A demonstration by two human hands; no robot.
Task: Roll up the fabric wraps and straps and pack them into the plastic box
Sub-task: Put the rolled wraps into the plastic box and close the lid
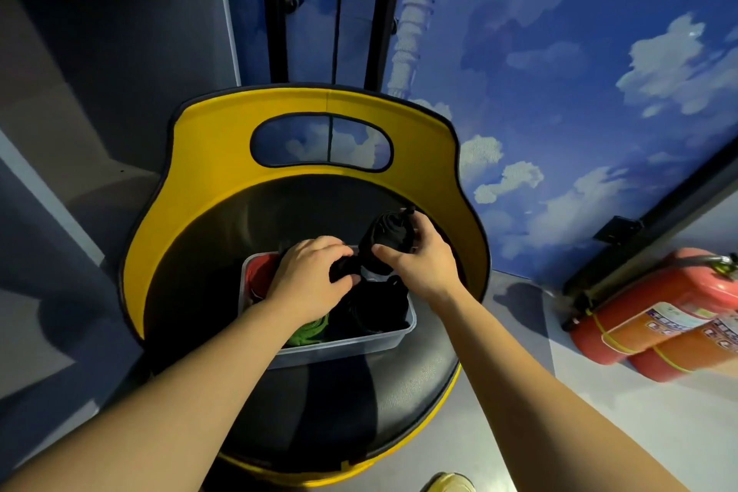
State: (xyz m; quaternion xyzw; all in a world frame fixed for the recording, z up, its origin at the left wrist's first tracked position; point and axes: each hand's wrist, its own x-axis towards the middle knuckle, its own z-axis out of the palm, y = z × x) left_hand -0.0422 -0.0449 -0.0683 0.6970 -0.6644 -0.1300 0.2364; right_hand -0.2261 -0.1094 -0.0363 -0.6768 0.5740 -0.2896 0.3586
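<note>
Black fabric wrap (385,238) is looking soft and light; right hand (415,252) is gripping its roll, left hand (311,272) is pinching its tail above the plastic box (399,334).

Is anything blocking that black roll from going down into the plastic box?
Partly. The left hand lies over the box's open top, gripping the loose end of the black roll that the right hand holds above the far rim of the plastic box. Black straps already fill the space below.
</note>
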